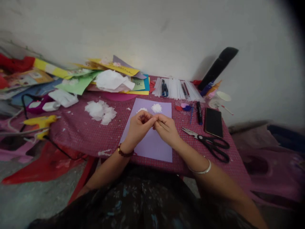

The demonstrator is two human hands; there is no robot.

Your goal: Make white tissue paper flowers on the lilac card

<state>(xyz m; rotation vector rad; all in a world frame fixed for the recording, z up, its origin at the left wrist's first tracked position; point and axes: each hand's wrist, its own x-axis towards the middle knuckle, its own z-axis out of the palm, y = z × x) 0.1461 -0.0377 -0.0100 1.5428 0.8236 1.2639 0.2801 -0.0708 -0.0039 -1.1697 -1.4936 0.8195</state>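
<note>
As I look over the worktop (78,130), a purple sheet (154,149) lies out to its near edge. Scissors (201,137) rest towards the right edge, tips facing the sheet. Beyond the sheet's left edge, thin white pieces (101,111) form a loose pile. The left hand (141,125) and right hand (166,127) meet above the sheet, fingers drawn in narrow; I cannot tell whether they grip anything. Two white tufts (156,108) sit near the sheet's far edge, one partly behind the left hand. I'd pinch lightly and stay clear of those tufts, which look easily crushed.
</note>
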